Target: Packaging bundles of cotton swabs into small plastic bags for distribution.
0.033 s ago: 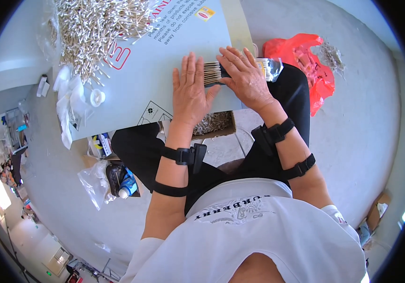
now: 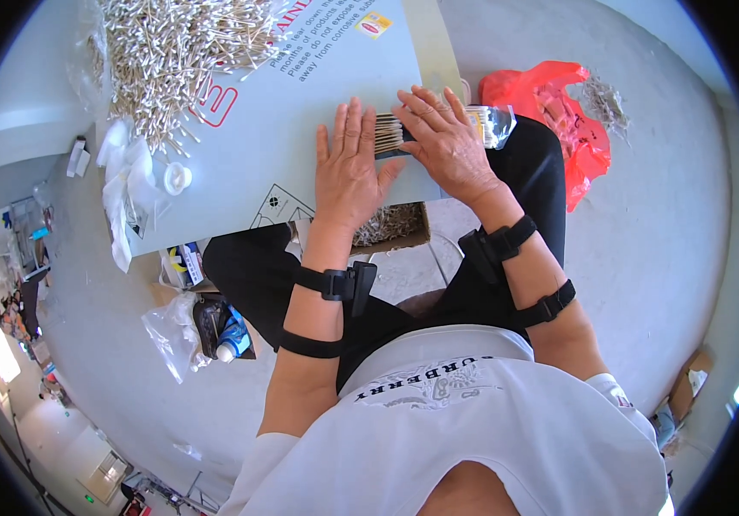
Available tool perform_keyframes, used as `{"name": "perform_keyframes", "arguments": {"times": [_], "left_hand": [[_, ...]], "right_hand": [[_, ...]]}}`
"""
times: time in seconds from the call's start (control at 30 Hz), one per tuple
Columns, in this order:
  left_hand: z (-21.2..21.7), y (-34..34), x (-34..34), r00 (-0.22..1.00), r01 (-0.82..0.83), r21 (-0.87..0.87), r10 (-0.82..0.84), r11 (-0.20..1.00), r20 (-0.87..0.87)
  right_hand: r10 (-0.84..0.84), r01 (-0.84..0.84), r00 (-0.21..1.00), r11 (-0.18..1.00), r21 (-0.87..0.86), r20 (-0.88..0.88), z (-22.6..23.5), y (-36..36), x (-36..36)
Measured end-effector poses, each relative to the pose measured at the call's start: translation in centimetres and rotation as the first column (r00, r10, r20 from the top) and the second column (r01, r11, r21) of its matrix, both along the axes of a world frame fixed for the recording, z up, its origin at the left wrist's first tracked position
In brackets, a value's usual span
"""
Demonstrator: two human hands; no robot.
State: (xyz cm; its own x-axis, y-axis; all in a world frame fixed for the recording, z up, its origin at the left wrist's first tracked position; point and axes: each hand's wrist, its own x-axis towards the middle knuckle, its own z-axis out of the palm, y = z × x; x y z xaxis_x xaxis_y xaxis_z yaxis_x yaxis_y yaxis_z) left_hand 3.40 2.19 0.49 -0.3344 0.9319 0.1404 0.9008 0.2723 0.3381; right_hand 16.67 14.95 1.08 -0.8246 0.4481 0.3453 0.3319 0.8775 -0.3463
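Observation:
A row of cotton swabs [image 2: 388, 133] lies side by side between my hands on the grey-blue table, over something dark. My left hand [image 2: 351, 163] rests flat against the row's left end, fingers stretched out and thumb apart. On the right side, my right hand [image 2: 449, 146] spreads over the row with its fingers extended, hiding part of it. Past those fingers a clear plastic bag [image 2: 498, 126] with a yellow label sticks out, white swab tips showing inside. Whether the row continues into the bag is hidden under my right hand.
A big heap of loose swabs [image 2: 180, 60] covers the table's far left. Nearer sit a small white round container [image 2: 178, 178] and crumpled clear plastic [image 2: 124, 198]. A cardboard box [image 2: 417, 228] of swabs stands below the table edge. A red plastic bag [image 2: 589, 150] lies right.
My left hand and the left end of the swab row have shifted very slightly right. The right hand's fingers have moved a touch left.

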Motion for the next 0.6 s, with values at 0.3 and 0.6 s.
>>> {"name": "perform_keyframes", "arguments": {"times": [0.3, 0.6], "left_hand": [[-0.3, 0.0, 0.6, 1.000, 0.013, -0.058, -0.014, 0.998, -0.023], [-0.3, 0.0, 0.6, 0.999, 0.013, -0.095, -0.016, 0.995, -0.028]], "right_hand": [[-0.110, 0.075, 0.982, 0.973, -0.220, -0.153, -0.6, 0.7, -1.5], [-0.035, -0.011, 0.985, 0.963, -0.270, -0.166, -1.0, 1.3, -1.9]]}}
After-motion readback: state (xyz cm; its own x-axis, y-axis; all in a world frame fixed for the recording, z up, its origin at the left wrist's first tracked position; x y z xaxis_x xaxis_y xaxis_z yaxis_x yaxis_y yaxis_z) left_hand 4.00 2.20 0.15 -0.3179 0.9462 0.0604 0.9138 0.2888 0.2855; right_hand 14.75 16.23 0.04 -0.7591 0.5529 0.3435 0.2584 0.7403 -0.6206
